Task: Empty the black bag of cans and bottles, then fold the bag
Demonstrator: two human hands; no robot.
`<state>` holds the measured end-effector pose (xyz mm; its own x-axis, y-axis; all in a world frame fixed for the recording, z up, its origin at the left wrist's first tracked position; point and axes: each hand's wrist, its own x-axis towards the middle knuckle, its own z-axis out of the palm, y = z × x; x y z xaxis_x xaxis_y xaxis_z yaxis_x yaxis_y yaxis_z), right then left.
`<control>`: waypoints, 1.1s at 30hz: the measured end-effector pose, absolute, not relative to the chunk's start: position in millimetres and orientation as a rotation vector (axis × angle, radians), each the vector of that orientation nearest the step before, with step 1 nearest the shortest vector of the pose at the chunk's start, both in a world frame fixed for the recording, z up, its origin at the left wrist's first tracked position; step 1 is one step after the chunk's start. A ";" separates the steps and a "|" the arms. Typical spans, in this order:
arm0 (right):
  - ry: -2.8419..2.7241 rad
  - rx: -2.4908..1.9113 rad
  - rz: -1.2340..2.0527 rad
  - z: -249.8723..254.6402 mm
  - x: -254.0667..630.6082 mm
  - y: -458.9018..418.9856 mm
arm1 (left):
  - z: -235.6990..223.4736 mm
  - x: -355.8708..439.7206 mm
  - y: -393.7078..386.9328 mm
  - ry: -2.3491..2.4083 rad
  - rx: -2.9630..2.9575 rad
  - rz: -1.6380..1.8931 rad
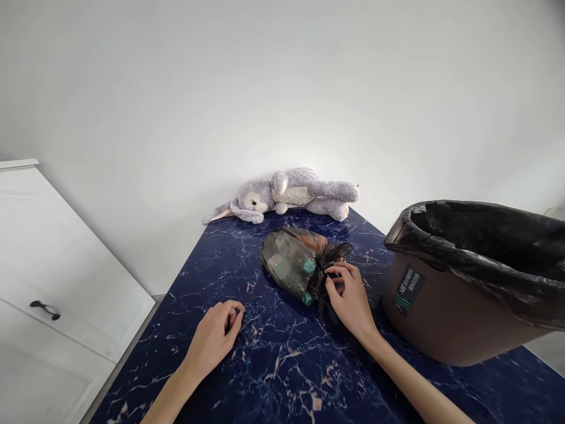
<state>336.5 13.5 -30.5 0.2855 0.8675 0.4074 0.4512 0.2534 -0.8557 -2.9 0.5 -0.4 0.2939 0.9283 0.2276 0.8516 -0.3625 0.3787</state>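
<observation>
A filled black garbage bag (289,262), thin enough to see through, lies on the blue marble-patterned table (273,377). Its neck is gathered and knotted on the right side. Pale, green and orange items show dimly through the plastic. My right hand (348,297) is at the knotted neck, with thumb and forefinger closed on the plastic there. To the left of the bag, apart from it, my left hand (216,333) rests over the table with its fingers curled in and nothing visible in them.
A brown garbage bin (450,312) lined with a black bag (468,241) stands on the right. A grey plush rabbit (300,191) lies on its side at the table's far end, against the white wall (282,88). A white cabinet (66,282) is on the left.
</observation>
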 end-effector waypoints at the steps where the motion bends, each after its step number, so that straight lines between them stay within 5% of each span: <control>1: -1.343 -1.370 0.466 -31.9 336.9 14.2 | -0.3 -2.9 0.5 1.652 2.375 0.618; 17: -1.750 -0.962 0.902 -0.1 316.6 -15.8 | -0.1 -2.0 -1.2 1.639 2.445 0.668; 25: -1.340 -1.210 0.450 -13.1 330.6 -2.7 | 4.0 23.6 -19.1 1.512 2.616 0.992; 33: -1.614 -1.152 0.397 -20.3 323.4 5.5 | -1.6 70.2 -34.5 1.280 2.762 0.798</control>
